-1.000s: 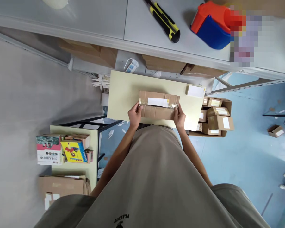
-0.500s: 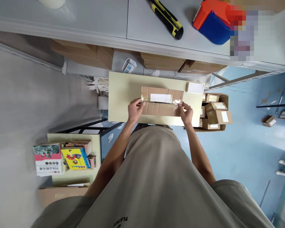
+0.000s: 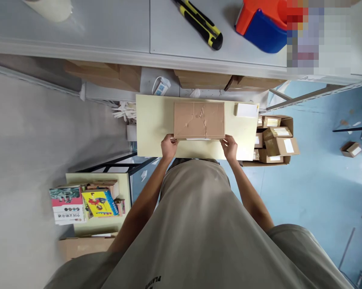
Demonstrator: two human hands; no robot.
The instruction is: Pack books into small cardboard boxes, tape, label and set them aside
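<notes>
A brown cardboard box point(image 3: 199, 120) stands over the pale yellow table point(image 3: 155, 136), a creased plain face turned up. A thin strip of its white label shows along the near edge. My left hand point(image 3: 169, 147) pinches the near left corner. At the near right corner my right hand point(image 3: 230, 148) has its fingers closed on the box too. The fingertips are partly hidden by the box. To its right, a stack of white labels point(image 3: 246, 110) lies at the far right of the table.
Above the table is a grey shelf point(image 3: 108, 32) with a yellow and black utility knife point(image 3: 200, 24) and a red and blue tape dispenser point(image 3: 263, 30). A carton of small boxes point(image 3: 279, 140) stands at the right. Books point(image 3: 99, 202) lie on a side table at the left.
The box has been turned between my hands: its taped, labelled face was up and now faces toward me, with a plain face up. Both hands have moved slightly nearer to me.
</notes>
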